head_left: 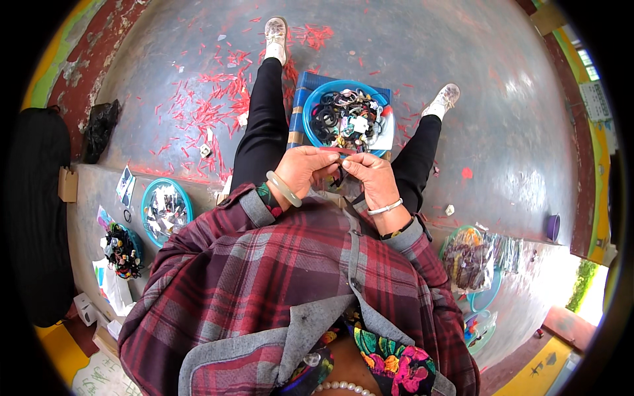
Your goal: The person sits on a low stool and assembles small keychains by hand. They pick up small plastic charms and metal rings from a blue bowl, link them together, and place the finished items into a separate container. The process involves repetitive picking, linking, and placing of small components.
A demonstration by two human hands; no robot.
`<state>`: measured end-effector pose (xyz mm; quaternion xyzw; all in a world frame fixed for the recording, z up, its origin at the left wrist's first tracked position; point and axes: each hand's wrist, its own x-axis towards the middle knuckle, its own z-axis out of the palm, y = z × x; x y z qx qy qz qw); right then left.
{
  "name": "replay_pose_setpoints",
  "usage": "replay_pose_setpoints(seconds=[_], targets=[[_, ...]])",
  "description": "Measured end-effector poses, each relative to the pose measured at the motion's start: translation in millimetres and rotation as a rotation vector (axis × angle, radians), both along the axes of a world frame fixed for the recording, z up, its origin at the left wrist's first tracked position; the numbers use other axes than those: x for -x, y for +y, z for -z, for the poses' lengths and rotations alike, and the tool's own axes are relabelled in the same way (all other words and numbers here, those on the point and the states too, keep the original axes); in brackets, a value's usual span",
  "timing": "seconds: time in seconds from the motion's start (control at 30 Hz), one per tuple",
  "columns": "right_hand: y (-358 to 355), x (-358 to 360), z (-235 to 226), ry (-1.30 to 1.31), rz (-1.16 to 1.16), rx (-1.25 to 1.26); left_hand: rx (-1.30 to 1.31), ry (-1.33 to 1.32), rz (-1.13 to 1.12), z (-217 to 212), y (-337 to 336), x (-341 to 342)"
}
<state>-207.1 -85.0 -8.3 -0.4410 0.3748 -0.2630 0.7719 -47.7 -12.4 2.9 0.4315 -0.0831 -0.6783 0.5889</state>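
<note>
My left hand [304, 171] pinches a thin red strip [339, 150] between thumb and fingers, just in front of my body. My right hand [374, 179] is closed in a pinch at the other end of it, its fingertips close to the left ones. A dark cord-like piece hangs between the hands, too small to make out well. Just beyond my fingers stands a blue basin [309, 125] heaped with black hair ties [328, 119], some with pale and coloured ornaments. The basin rests on a blue-patterned box or stool [297, 135] between my outstretched legs.
Many red scraps [228, 99] litter the grey floor. On my left are a teal basin [189, 210] with small packets and a container of dark hair ties [122, 254]. On my right lie a plastic bag of brown items [467, 264] and a purple cup [553, 228].
</note>
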Motion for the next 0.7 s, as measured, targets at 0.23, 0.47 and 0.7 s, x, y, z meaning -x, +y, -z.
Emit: replay_pose_setpoints(seconds=[0.23,0.47,0.7], targets=[[-1,1,5,-0.042,0.044,-0.029,0.038,0.068,-0.008,2,-3,-3],[-5,4,15,-0.005,0.031,-0.021,0.074,0.093,-0.025,10,-1,-4],[-2,4,9,0.043,0.005,0.056,0.096,0.085,-0.011,12,-1,-1]])
